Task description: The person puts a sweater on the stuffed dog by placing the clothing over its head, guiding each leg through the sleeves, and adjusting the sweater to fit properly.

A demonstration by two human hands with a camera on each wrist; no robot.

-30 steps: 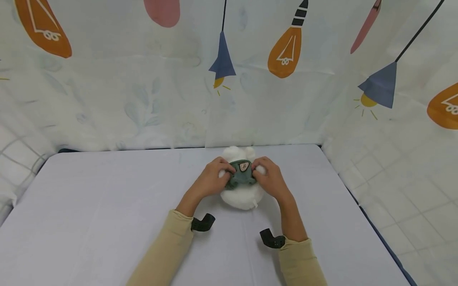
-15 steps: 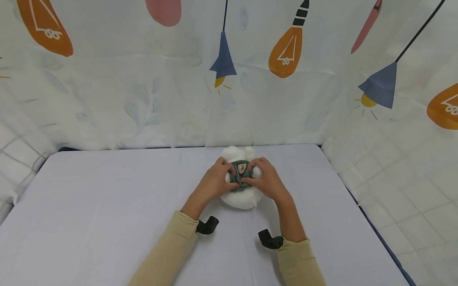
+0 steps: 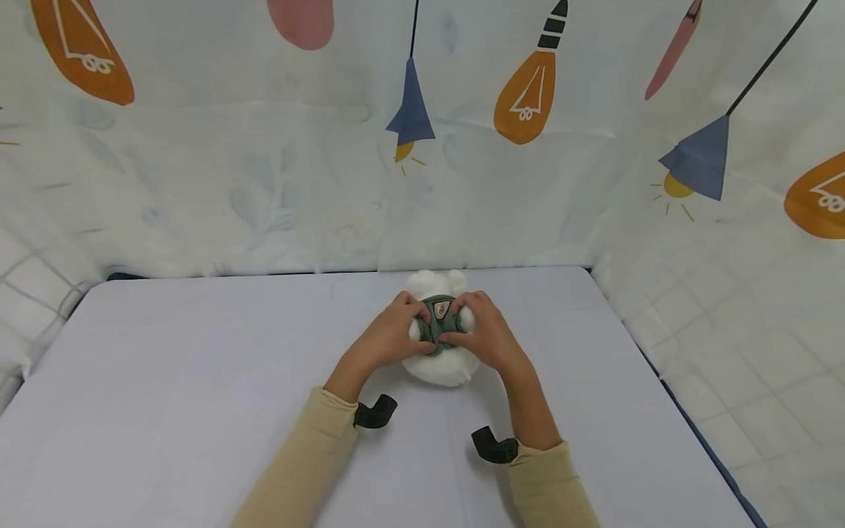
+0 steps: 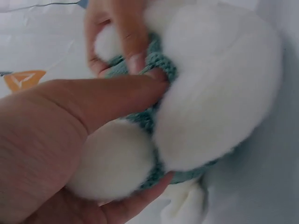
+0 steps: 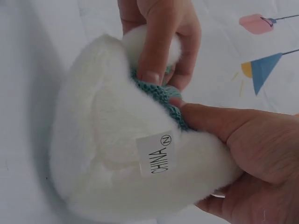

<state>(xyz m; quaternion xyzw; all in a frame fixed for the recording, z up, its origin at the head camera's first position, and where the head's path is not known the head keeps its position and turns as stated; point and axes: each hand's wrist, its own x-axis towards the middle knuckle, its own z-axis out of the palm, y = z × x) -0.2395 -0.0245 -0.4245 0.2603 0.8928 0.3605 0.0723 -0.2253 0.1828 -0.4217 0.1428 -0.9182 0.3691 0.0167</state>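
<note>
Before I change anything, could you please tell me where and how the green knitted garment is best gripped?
I'd likely pinch the green knitted garment by its lower hem, coming from the near side: that edge borders the rounded white body, both thumbs rest by it, and the knit looks soft enough to fold.

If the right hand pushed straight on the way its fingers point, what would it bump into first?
The green top on the white plush toy: the right hand is touching it. Past that, probably the left hand, though depth is hard to judge.
</note>
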